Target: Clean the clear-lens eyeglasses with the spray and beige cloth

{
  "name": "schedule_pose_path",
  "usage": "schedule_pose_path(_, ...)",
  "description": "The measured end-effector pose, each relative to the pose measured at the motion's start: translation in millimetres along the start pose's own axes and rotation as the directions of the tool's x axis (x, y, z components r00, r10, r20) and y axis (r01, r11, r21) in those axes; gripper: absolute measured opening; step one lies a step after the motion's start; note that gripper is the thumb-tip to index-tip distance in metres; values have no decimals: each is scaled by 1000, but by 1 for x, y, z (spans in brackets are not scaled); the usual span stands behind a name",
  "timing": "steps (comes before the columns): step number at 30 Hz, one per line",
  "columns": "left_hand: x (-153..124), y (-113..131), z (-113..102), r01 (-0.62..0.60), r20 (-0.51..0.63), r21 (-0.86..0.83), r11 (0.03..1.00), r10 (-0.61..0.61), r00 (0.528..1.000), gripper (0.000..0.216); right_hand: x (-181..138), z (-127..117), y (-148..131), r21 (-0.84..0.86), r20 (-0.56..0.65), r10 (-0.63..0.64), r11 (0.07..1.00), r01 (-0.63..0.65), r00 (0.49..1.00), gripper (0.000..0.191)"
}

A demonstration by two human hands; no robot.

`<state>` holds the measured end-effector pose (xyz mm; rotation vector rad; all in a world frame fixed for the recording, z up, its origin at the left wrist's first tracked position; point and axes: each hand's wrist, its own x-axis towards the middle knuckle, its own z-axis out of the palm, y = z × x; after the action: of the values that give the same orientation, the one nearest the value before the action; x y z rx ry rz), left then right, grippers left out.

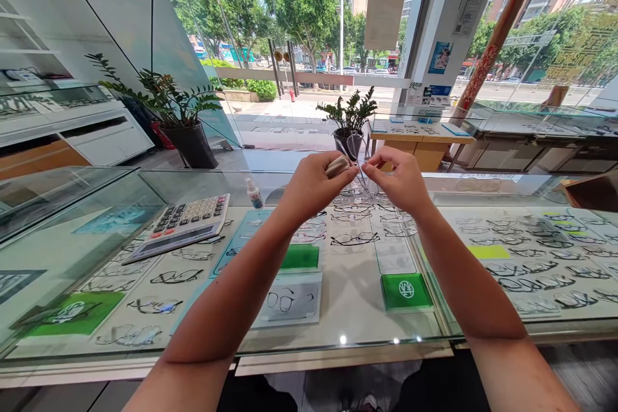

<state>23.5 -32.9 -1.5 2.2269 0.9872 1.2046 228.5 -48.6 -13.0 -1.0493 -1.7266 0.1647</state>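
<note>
My left hand [316, 180] and my right hand [398, 177] are raised over the glass counter, fingertips close together. Between them is a thin, pale pair of eyeglasses [357, 141], held upright and pinched from both sides. A short beige, rounded object [337, 167] is tucked into my left hand between thumb and fingers; its kind cannot be made out. Below the hands, rows of eyeglasses [355, 239] lie inside the display case. The fine parts at my fingertips are too small to tell apart.
On the glass counter [357, 328], a large calculator [186, 225] lies to the left, near a small spray bottle [254, 194]. Green cards [406, 291] lie inside the case. Potted plants [193, 145] stand beyond it, before the glass front. A brown box [591, 193] is at right.
</note>
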Motion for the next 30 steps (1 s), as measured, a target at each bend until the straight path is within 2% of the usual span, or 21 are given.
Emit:
schedule_pose_path(8,2,-1,-1,87,3,-80,993,-87,996,26,-3,1,-6,-48,86,-34,998,39,996,20)
schedule_pose_path(15,4,0,-1,90,-61,39,995,-88,994,25,-3,-2,-8,-151,90,-70,985,83,993,18)
schedule_pose_path(22,5,-5,-5,162,128,-71,984,-152,980,28,-3,-1,-7,-156,169,-50,985,76,984,18)
schedule_pose_path(30,4,-6,-5,178,148,45,983,-183,972,30,-1,-3,-2,-191,182,5,981,30,983,19)
